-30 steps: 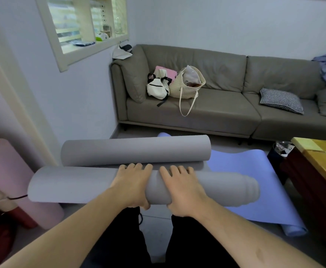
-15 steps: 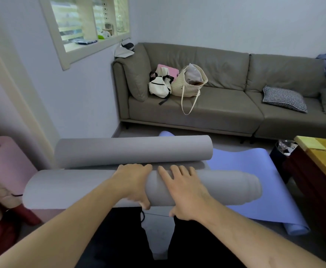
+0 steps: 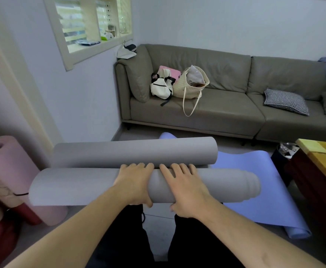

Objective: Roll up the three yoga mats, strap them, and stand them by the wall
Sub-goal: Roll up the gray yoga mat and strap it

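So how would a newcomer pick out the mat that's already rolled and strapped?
Start at the left wall beside the grey sofa. Low at the frame's left edge stands the pink mat, a thin dark strap around it; the grey mat is being rolled, the blue mat lies flat.

No text, label, brand, number or sign can be read anywhere in the view. The small items on the window ledge at far left are too blurred to show any lettering.
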The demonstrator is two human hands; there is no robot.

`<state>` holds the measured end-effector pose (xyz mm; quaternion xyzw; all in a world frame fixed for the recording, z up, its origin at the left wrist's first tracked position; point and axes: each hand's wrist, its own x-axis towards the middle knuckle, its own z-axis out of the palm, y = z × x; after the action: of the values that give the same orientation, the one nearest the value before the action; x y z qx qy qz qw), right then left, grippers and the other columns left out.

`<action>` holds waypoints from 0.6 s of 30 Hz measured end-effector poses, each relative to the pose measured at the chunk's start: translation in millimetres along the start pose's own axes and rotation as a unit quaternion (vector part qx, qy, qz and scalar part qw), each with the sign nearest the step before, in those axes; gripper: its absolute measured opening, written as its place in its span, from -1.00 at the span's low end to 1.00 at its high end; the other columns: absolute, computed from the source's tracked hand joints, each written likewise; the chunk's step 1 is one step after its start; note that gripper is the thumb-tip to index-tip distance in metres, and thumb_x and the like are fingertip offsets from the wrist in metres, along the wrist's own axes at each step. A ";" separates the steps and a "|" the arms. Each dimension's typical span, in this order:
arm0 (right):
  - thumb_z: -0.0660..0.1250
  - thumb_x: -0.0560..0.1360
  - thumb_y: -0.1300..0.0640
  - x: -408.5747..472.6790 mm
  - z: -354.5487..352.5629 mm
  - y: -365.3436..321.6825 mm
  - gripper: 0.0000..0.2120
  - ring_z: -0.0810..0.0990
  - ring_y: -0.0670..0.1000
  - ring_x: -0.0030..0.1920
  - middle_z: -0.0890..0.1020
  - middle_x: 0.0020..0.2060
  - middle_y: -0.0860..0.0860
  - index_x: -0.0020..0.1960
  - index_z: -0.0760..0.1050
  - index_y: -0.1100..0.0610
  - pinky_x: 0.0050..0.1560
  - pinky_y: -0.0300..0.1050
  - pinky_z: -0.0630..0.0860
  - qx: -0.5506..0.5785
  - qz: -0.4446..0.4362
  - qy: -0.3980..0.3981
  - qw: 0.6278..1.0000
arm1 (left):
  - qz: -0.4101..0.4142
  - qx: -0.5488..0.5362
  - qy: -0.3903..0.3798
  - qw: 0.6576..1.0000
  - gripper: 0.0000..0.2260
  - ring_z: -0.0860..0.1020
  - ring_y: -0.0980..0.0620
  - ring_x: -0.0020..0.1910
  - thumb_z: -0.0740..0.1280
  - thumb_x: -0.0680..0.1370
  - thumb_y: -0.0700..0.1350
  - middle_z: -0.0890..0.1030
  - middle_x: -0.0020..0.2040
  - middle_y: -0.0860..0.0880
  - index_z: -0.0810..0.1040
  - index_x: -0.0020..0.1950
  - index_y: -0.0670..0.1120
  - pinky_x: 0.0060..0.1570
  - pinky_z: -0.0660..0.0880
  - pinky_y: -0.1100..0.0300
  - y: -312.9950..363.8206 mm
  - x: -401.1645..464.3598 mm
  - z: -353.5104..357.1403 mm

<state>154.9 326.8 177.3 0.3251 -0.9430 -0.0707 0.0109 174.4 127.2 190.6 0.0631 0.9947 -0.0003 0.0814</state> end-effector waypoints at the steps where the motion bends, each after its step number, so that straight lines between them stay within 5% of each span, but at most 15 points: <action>1: 0.64 0.30 -0.20 -1.1 1.3 -0.7 0.21 0.38 0.21 0.39 0.36 0.42 0.12 0.66 -0.06 0.03 0.50 0.25 0.24 -0.009 0.006 0.004 1.000 | 0.003 -0.004 -0.006 1.000 -0.27 0.54 -0.02 0.08 0.54 0.15 0.30 0.51 0.09 0.11 0.32 0.18 0.12 0.13 0.45 -0.06 -0.8 1.5 -2.2; 6: 0.59 0.32 -0.04 5.5 -12.8 0.3 -0.07 0.47 0.19 0.23 0.46 0.26 0.08 0.50 0.12 0.01 0.27 0.18 0.39 -0.002 0.007 -0.001 1.000 | 0.000 -0.004 0.005 1.000 -0.27 0.52 -0.05 0.15 0.53 0.18 0.27 0.49 0.13 0.07 0.31 0.23 0.10 0.17 0.44 -0.05 1.1 -2.0 -4.5; 10: 0.61 0.23 -0.14 8.0 -31.5 7.2 -0.27 0.55 0.11 0.05 0.52 0.05 -0.04 0.24 0.27 -0.07 -0.03 0.07 0.40 0.053 0.006 -0.065 0.996 | 0.006 0.055 0.033 0.998 -0.19 0.49 -0.10 0.22 0.55 0.19 0.24 0.47 0.23 0.01 0.29 0.33 0.05 0.24 0.41 -0.07 7.4 -9.3 2.5; 13: 0.61 0.23 -0.17 5.9 -30.2 4.2 -0.22 0.55 0.11 0.12 0.51 0.12 -0.04 0.29 0.26 -0.08 0.06 0.08 0.45 0.075 0.010 -0.085 0.994 | 0.008 0.035 0.004 0.999 -0.23 0.53 -0.08 0.16 0.57 0.17 0.25 0.50 0.16 0.05 0.30 0.25 0.08 0.18 0.43 -0.08 7.7 -7.6 -0.1; 18: 0.63 0.26 -0.27 -2.8 -21.2 -6.7 0.14 0.43 0.19 0.34 0.41 0.36 0.06 0.59 0.05 0.02 0.38 0.22 0.38 0.003 -0.002 -0.031 1.000 | 0.010 -0.005 -0.033 0.999 -0.27 0.56 0.00 0.00 0.58 0.12 0.32 0.54 0.01 0.13 0.34 0.13 0.11 -0.01 0.44 0.00 -0.3 1.5 -14.0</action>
<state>162.6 320.5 197.4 0.3249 -0.9423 -0.0785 -0.0197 170.6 127.3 204.1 0.0722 0.9907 0.0033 0.1150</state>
